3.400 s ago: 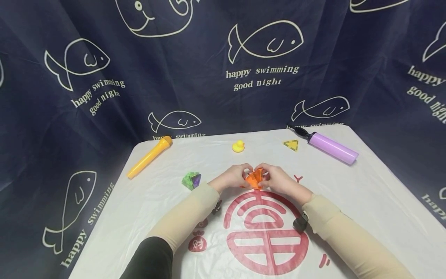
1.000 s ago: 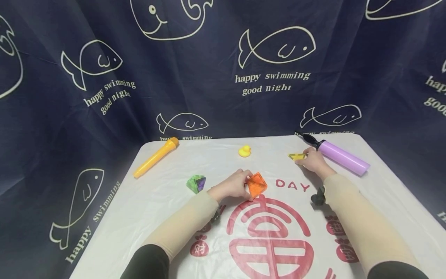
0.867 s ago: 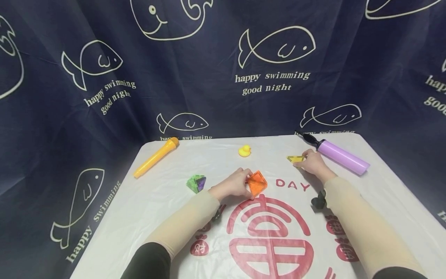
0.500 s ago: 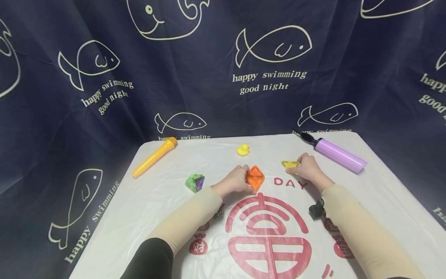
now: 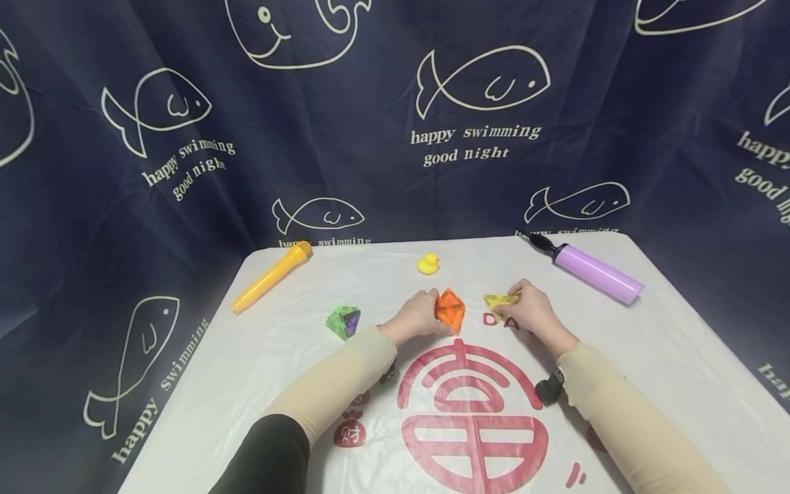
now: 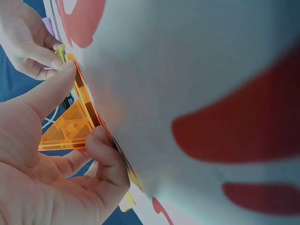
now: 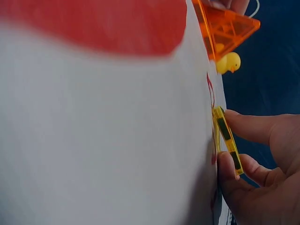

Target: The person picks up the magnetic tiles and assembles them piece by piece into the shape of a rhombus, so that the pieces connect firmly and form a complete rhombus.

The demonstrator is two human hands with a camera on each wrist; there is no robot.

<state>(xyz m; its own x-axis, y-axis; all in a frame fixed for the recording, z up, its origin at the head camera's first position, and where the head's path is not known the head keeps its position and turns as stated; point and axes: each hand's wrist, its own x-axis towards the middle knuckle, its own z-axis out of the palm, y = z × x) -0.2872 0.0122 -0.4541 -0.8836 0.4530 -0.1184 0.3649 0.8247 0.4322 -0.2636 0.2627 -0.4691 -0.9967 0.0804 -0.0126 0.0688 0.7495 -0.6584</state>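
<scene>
In the head view my left hand grips an orange structure of translucent triangular magnetic tiles near the middle of the table. The left wrist view shows the thumb at one end of these orange tiles and curled fingers at the other, with one triangle standing up from the base. To the right, my right hand pinches a yellow triangular magnetic tile beside the orange piece, a short gap between them. Seen edge-on in the right wrist view, the yellow tile tilts close over the white tablecloth, between thumb and fingers.
A green and purple tile piece lies left of my left hand. Farther back are a yellow rubber duck, an orange toy microphone at the left, and a purple hand pump at the right. A dark blue curtain hangs behind the table.
My right hand left the orange tiles, took hold of the yellow tile by the pump and brought it left and nearer. My left hand kept the orange tiles, which now face differently.
</scene>
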